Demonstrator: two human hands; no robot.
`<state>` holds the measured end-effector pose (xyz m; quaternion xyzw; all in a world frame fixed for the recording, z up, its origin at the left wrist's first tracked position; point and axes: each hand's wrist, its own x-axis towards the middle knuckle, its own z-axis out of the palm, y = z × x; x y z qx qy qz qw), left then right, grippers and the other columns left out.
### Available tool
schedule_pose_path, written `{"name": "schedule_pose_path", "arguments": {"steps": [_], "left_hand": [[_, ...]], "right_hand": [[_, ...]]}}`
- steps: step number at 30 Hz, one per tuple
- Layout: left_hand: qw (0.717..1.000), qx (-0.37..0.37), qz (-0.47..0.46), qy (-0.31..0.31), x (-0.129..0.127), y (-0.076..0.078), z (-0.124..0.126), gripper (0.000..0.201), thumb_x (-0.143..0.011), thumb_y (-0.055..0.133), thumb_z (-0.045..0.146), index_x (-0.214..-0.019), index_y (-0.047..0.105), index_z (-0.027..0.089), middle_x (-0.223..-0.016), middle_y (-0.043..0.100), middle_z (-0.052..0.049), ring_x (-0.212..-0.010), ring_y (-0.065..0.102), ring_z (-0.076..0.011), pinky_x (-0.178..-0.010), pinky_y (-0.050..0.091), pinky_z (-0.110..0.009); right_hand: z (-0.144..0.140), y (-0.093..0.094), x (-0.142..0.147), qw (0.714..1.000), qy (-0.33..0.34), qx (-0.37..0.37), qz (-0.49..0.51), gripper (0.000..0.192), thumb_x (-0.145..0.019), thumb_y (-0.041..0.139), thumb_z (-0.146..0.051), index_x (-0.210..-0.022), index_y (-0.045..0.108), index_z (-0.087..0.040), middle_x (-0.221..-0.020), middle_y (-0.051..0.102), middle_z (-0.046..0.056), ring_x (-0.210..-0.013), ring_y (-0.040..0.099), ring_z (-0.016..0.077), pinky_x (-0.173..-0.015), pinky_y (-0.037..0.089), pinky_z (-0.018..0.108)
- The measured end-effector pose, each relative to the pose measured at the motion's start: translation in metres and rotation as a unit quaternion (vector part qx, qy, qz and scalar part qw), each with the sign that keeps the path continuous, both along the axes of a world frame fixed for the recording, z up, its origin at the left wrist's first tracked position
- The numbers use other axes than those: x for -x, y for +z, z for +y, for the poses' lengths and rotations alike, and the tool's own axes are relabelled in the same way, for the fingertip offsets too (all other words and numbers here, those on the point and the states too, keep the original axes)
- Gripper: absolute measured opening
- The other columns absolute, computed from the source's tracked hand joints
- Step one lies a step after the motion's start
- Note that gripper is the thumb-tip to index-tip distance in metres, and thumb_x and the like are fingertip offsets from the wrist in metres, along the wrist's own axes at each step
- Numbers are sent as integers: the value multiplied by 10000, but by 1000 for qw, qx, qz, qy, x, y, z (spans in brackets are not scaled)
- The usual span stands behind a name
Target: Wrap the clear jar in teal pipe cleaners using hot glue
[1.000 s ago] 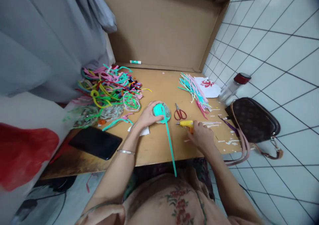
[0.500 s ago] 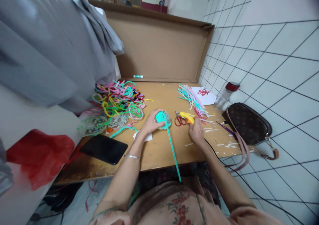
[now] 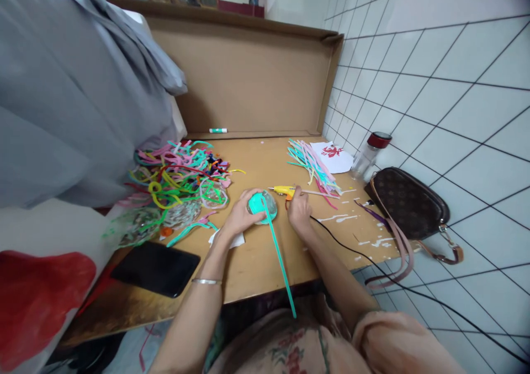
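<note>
My left hand (image 3: 238, 216) is wrapped round a small clear round piece (image 3: 271, 204), its near face covered with coiled teal pipe cleaner. From that coil a long teal pipe cleaner (image 3: 279, 258) hangs down past the table's front edge. My right hand (image 3: 298, 211) grips a yellow hot glue gun (image 3: 283, 190), with a pale glue stick (image 3: 321, 193) poking out of its back. The gun's nozzle points left, just right of the round piece and apart from it. Red-handled scissors under the gun are now almost wholly hidden by my right hand.
Left lies a heap of coloured pipe cleaners (image 3: 182, 169), with a black tablet or phone (image 3: 156, 268) in front. To the right are a pipe cleaner bundle (image 3: 312, 164), a bottle (image 3: 366, 156) and a brown bag (image 3: 408, 203). The gun's black cord (image 3: 351, 247) trails right. Cardboard (image 3: 248, 81) stands behind.
My right hand has brought the glue gun left, closer to the round piece, covering the scissors. My left hand keeps its hold. The whole view has shifted slightly.
</note>
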<state>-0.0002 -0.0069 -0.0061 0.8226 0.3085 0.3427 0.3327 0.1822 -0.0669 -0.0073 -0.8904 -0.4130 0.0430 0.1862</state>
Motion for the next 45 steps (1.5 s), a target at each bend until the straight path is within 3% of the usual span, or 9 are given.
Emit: {"name": "schedule_pose_path", "arguments": {"steps": [4,11,24,31,34,38,40,45], "left_hand": [[1000,9,1,5,1,0,1,617,-655,658,252,-1248,515,164,-1280,570,-102,-1200,552,-266,-1072,422,-441],[1000,6,2,-1,-2,2,1,594,-658,663,259,-1236,539,197,-1249,586,-75,-1174,564,-264,-1054,439,-433],[1000,6,-1,-8,-2,3,0,616,-644,676,263,-1237,529,184,-1270,573,-89,-1191,549,-270,-1071,419,-440],[1000,8,-4,-11,-2,3,0,604,-647,691,261,-1228,537,197,-1244,584,-83,-1179,559,-278,-1061,429,-458],[1000,14,-6,-11,-1,3,0,604,-654,692,262,-1235,539,194,-1253,584,-84,-1178,563,-272,-1061,434,-452],[1000,18,-6,-2,-2,2,0,618,-659,700,266,-1250,539,182,-1275,577,-95,-1185,569,-266,-1061,441,-433],[1000,17,-8,4,-2,3,0,618,-660,703,263,-1251,543,177,-1272,580,-99,-1190,568,-268,-1063,440,-434],[1000,19,-2,-2,-4,9,-1,620,-653,724,263,-1242,553,174,-1266,595,-99,-1192,571,-272,-1070,438,-432]], "right_hand": [[0,3,-23,999,-35,-6,-1,443,-958,412,-242,-1382,367,-121,-1187,562,215,-965,629,260,-769,489,355],[-29,7,-53,998,-29,-47,-20,437,-930,434,-214,-1363,403,-158,-1243,557,163,-1112,573,263,-845,460,334],[-40,-25,-29,990,-16,-42,-131,414,-938,289,-103,-1305,480,-91,-1120,576,204,-990,578,265,-797,454,352],[-50,-27,-28,987,-2,-45,-157,416,-939,332,-174,-1314,498,-103,-1122,590,216,-999,540,295,-811,424,407],[-57,-22,-22,983,35,-96,-154,435,-919,417,-220,-1334,483,-109,-1242,553,217,-1109,505,316,-886,405,429],[-56,-14,-8,961,165,-208,-79,382,-942,352,-235,-1271,532,-162,-1250,579,145,-1184,504,256,-1001,395,403],[-49,-9,-1,948,200,-249,-13,367,-948,319,-245,-1209,566,-174,-1188,611,126,-1143,542,224,-1005,420,376],[-21,3,9,911,208,-334,123,298,-922,379,-277,-1077,610,-170,-1045,647,102,-953,613,181,-892,505,314]]}}
